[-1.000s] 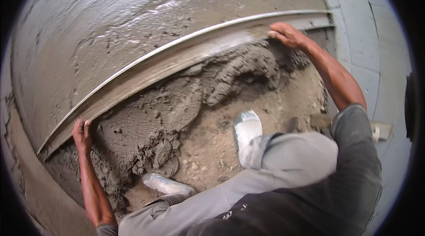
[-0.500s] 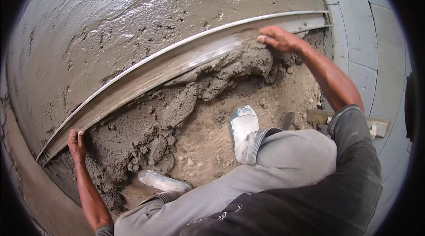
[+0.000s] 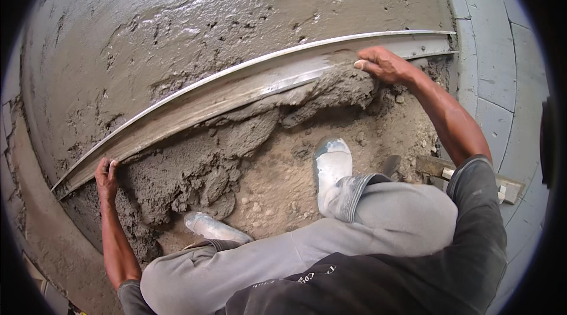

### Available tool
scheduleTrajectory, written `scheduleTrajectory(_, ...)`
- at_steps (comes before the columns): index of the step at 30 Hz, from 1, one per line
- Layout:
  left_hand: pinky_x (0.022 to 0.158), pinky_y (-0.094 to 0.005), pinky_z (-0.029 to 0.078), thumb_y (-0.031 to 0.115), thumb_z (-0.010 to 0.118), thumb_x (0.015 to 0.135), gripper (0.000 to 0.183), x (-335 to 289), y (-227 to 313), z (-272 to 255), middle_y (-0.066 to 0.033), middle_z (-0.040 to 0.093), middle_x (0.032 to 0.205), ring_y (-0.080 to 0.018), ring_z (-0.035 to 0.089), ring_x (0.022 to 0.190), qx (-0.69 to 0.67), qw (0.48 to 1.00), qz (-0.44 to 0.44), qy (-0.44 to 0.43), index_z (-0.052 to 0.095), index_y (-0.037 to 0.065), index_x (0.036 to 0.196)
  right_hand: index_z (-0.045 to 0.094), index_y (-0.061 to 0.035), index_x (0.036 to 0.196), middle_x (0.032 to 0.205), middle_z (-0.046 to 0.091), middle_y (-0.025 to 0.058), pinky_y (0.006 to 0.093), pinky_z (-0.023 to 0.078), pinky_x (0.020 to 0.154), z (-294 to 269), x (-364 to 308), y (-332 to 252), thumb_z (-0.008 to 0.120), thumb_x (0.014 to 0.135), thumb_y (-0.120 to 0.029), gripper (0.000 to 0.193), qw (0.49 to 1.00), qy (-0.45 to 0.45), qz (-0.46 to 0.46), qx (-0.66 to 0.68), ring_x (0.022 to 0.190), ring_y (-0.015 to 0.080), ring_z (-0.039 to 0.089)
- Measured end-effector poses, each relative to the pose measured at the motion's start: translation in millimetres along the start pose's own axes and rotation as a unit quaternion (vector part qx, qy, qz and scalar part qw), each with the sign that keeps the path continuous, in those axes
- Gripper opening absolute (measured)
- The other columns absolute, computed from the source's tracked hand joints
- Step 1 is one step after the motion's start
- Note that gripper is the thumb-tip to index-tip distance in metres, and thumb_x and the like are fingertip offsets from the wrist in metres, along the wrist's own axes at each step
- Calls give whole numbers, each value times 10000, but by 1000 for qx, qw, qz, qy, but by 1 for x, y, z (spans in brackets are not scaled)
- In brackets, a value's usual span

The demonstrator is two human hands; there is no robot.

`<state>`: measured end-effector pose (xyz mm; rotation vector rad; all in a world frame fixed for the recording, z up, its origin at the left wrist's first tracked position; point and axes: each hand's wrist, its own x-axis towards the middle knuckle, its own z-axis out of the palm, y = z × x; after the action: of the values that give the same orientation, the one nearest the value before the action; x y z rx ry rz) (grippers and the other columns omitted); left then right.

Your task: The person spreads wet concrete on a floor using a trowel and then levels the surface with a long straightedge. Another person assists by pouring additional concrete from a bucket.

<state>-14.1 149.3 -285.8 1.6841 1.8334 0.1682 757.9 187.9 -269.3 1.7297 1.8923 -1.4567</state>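
Note:
A long metal straightedge (image 3: 236,87) lies across wet grey mortar (image 3: 195,25), from lower left to upper right. My left hand (image 3: 106,174) grips its left end. My right hand (image 3: 384,64) holds it near the right end, fingers over its lower edge. A ridge of piled damp mortar (image 3: 236,144) lies along the near side of the straightedge. My two shoes (image 3: 332,168) stand on the rough sandy base (image 3: 283,191) just behind the pile.
Grey paving slabs (image 3: 496,79) border the right side. A wooden-handled tool (image 3: 449,168) lies by my right knee. A kerb-like edge (image 3: 35,220) runs along the left. Smoothed wet mortar fills the far side.
The straightedge has slid toward me over the mortar, and both hands have come back with it. More mortar has gathered in front of it.

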Motion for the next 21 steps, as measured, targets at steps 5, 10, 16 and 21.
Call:
scheduleTrajectory(5, 618, -281, 347, 155, 634, 911, 281, 3, 54, 37, -47, 364, 709, -135, 357, 680, -3, 999, 47, 8, 449, 4, 762, 473, -10, 788, 669, 431, 30, 368, 381, 629, -26, -23, 55, 532, 965, -400, 432, 999, 21, -29, -21, 682, 141, 404)
scheduleTrajectory(10, 624, -283, 363, 181, 617, 915, 280, -3, 33, 20, -31, 408, 703, -126, 382, 682, -32, 999, 13, -16, 471, 5, 754, 386, -16, 756, 682, 328, 3, 325, 334, 588, 2, -24, 27, 509, 979, -380, 445, 996, 29, 15, 82, 668, 124, 339)
scheduleTrajectory(16, 779, -357, 463, 300, 642, 899, 351, -28, 47, 17, -188, 613, 879, -253, 571, 813, 68, 997, -4, 47, 617, -49, 923, 438, 36, 840, 765, 426, 170, 404, 387, 729, -5, -8, 25, 489, 980, -289, 358, 995, 30, -74, -61, 745, 294, 422)
scheduleTrajectory(21, 1003, -417, 437, 397, 697, 858, 510, 1, 39, 34, -242, 617, 1199, -386, 559, 1166, 47, 999, -15, 9, 643, -42, 1112, 570, 7, 1044, 1011, 578, 145, 384, 413, 872, 9, -38, 165, 523, 979, -267, 285, 978, 158, -72, -117, 972, 266, 525)
